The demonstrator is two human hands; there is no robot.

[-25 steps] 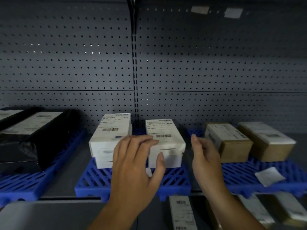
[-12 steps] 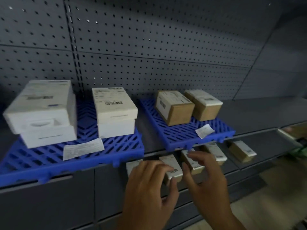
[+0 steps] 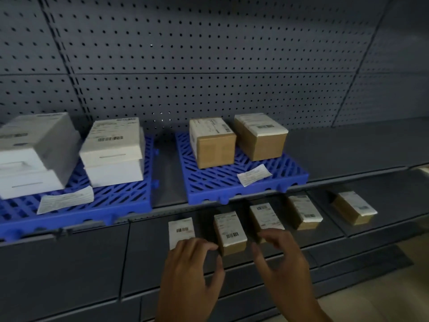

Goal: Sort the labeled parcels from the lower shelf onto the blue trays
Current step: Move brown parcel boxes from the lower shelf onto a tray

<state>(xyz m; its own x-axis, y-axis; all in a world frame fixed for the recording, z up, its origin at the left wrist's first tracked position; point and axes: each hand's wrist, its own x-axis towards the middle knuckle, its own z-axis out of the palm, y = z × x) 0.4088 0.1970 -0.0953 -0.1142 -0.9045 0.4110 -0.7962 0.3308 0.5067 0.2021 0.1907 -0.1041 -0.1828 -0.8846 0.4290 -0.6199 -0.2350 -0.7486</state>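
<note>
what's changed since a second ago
Both hands came down from the white box stack on the blue tray to the lower shelf. The left hand and right hand now flank a small brown parcel, gripping nothing. The white stack and the brown boxes on the other tray stayed put.

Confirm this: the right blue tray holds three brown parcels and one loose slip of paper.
Wrong count. The head view shows two brown parcels on the right blue tray, not three. The one loose slip of paper does lie there.
</note>
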